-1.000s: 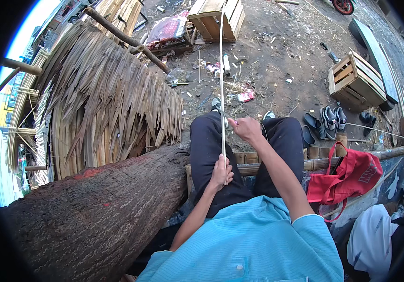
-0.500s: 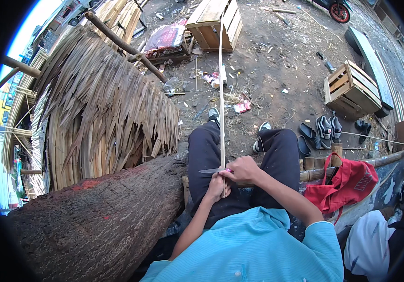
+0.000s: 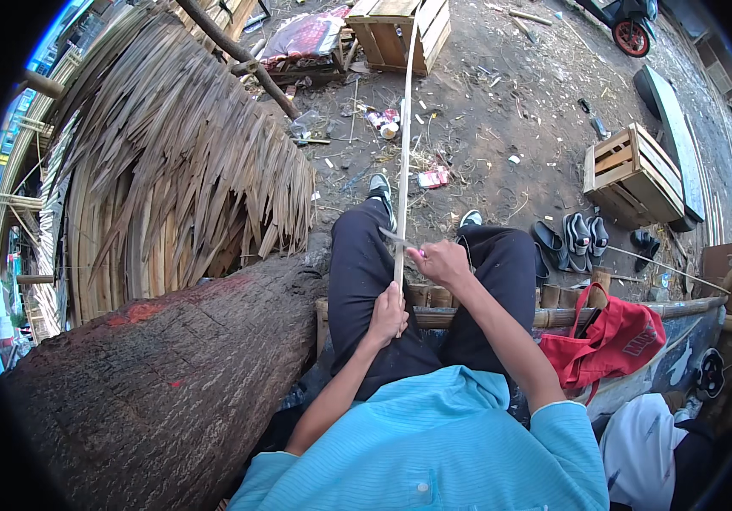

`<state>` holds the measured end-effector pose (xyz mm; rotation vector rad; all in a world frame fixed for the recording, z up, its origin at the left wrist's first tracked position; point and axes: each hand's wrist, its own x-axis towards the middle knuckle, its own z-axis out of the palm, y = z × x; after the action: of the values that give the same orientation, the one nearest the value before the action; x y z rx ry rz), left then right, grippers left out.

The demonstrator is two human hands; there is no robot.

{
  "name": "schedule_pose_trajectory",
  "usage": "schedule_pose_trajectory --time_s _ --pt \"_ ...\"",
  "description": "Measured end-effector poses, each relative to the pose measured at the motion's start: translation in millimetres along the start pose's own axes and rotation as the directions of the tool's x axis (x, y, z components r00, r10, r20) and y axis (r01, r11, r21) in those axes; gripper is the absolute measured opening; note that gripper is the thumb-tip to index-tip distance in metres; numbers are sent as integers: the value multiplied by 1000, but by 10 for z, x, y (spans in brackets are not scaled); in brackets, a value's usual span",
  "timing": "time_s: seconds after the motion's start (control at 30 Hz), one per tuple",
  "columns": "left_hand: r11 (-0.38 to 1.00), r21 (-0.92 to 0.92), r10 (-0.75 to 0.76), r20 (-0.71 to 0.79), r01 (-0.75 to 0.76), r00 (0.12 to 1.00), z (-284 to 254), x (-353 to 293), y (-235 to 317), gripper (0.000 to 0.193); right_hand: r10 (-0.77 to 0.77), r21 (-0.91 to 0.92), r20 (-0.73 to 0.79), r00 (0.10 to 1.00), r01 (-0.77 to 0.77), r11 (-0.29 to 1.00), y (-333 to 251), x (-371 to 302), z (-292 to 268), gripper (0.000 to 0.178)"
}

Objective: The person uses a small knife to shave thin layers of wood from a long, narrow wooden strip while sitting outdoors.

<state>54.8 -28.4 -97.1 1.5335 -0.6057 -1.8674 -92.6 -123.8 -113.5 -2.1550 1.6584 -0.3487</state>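
Observation:
A long, thin bamboo strip [image 3: 406,145] runs away from my lap, between my knees, toward a wooden crate at the far side. My left hand [image 3: 387,317] is closed around its near end, above my left thigh. In my right hand [image 3: 441,262] is a knife [image 3: 397,239], gripped by its handle. The blade points left and lies across the strip, a little beyond my left hand. Whether the edge bites into the bamboo cannot be made out.
To my left lies a thick dark log [image 3: 170,366], with a palm-leaf thatch [image 3: 187,145] beyond it. A red bag [image 3: 609,332] hangs over the bamboo rail [image 3: 681,307] at right. Farther off are a slatted crate [image 3: 634,175], several shoes [image 3: 583,238] and a far crate [image 3: 400,38].
My right hand and the knife have moved away from me along the strip, apart from my left hand. My left hand has shifted slightly left and nearer to me.

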Motion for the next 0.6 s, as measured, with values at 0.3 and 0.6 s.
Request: schedule_pose_trajectory --time_s 0.3,0.6 --pt "964 -235 -97 134 127 986 -1 -140 -74 41 376 -63 62 925 -372 926 602 -39 -137 60" --pt "971 -194 -120 105 139 987 40 -125 -26 43 -181 233 47 982 165 958 -123 -521 -193 41"
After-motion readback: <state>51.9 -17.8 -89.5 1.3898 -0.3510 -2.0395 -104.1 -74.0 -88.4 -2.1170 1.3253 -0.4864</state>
